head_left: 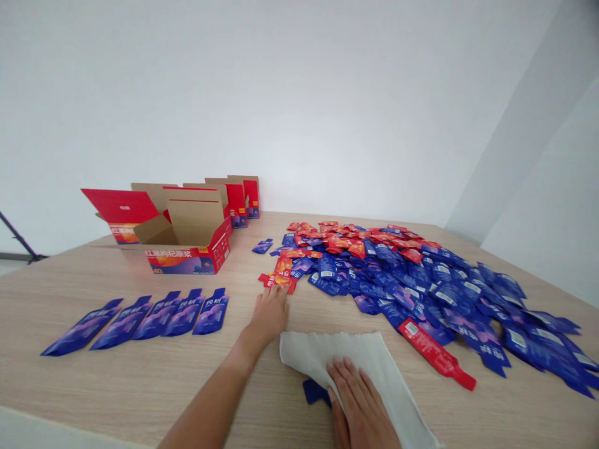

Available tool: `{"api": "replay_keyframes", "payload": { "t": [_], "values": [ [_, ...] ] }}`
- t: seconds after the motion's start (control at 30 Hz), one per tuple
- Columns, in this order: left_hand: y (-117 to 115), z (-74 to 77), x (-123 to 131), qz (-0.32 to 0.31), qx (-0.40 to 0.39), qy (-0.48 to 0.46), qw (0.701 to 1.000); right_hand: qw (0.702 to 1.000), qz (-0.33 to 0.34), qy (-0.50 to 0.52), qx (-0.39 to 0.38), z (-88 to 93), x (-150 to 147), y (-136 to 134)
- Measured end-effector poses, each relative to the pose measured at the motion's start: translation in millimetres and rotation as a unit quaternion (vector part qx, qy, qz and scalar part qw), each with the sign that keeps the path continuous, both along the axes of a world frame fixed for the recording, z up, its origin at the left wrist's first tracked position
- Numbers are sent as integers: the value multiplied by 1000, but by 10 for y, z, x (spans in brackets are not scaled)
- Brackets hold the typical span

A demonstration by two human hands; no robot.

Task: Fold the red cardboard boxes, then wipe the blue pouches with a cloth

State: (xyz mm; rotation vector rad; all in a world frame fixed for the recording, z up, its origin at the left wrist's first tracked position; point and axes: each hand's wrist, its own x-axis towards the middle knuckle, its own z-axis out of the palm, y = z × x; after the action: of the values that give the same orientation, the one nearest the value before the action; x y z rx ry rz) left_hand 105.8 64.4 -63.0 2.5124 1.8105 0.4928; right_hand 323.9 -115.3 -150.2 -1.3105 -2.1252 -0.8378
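left hand [269,317]: fingers [276,293] on red sachets [277,280], can't tell if pinching | right hand [358,402]: fingers [347,368] spread flat on white cloth [337,355], no grip | blue sachet [314,391] under cloth | sachet pile [374,268] right, nearly reaching bench [116,386] edge

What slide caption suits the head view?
Left hand on red sachets; right hand presses white cloth over a blue sachet.

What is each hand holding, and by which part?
The right hand presses a white cloth flat; the left hand's fingertips touch red sachets, any grip unclear.
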Motion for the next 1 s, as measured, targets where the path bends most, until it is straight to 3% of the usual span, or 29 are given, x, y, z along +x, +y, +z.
{"api": "replay_keyframes", "payload": {
  "t": [0.13, 0.2, 0.27, 0.33, 0.4, 0.47, 0.53, 0.63, 0.8, 0.9, 1.0],
  "values": [
    [16, 81, 69, 9, 15, -21, 1000, 1000, 1, -4, -1, 17, -13, -1],
    [-175, 123, 86, 0, 31, -37, 999, 1000, -8, 15, -14, 7, -29, -8],
    [-514, 95, 98, -14, 53, -56, 997, 999, -10, 38, -29, -9, -38, -15],
    [-938, -47, 113, -26, 77, -72, 994, 998, -4, 58, -37, -23, -30, -22],
    [-1350, -292, 135, -35, 117, -84, 989, 997, 12, 69, -40, -25, -6, -29],
    [-1667, -571, 169, -67, 238, -85, 965, 995, 16, 83, -47, -11, 20, -39],
    [-1853, -801, 216, -15, 298, -92, 950, 994, 17, 96, -55, 18, 30, -51],
    [-1924, -964, 294, 18, 327, -100, 939, 991, 10, 117, -57, 71, -20, -73],
    [-1864, -958, 358, -76, 364, -61, 926, 991, 6, 120, -61, 148, -126, -126],
    [-1877, -931, 354, -83, 354, -48, 930, 987, -20, 124, -97, 190, 26, -179],
    [-1909, -898, 352, -86, 337, -65, 935, 973, -102, 159, -130, 246, 285, -230]
  ]
}}
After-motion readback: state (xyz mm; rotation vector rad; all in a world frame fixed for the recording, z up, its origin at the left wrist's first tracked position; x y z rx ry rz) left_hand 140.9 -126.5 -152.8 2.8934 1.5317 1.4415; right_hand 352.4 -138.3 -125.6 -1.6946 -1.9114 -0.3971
